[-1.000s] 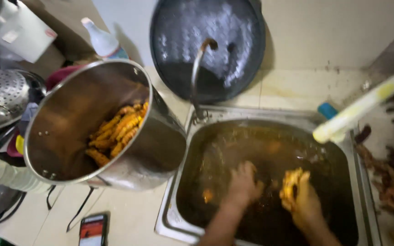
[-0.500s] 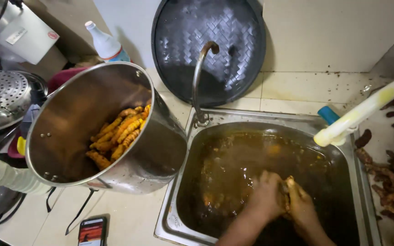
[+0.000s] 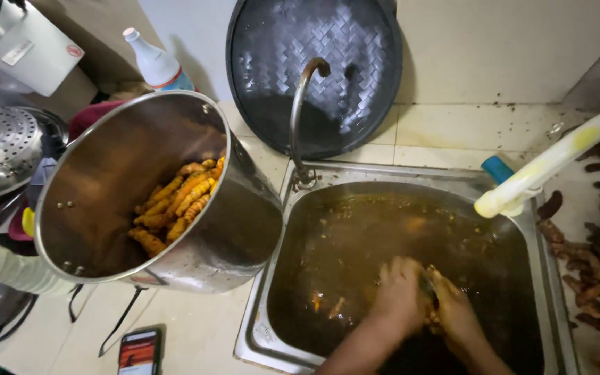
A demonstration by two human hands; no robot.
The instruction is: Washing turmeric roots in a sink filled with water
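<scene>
In the steel sink (image 3: 276,305) full of murky brown water, the left hand (image 3: 398,297) and right hand (image 3: 457,314) press together, closed around a small dark root piece (image 3: 428,290). A tilted steel pot (image 3: 148,194) holding orange turmeric roots (image 3: 175,205) sits on the worktop (image 3: 196,333) just beside.

Both hands pressed together, low and right of centre

The left hand (image 3: 398,295) and the right hand (image 3: 457,312) are held side by side, touching, with the backs turned up and the fingers curled downward and inward. Both forearms are brought in from the bottom edge, angled up and slightly leftward, and are kept close together. Whether anything is clasped between the palms cannot be told.
</scene>
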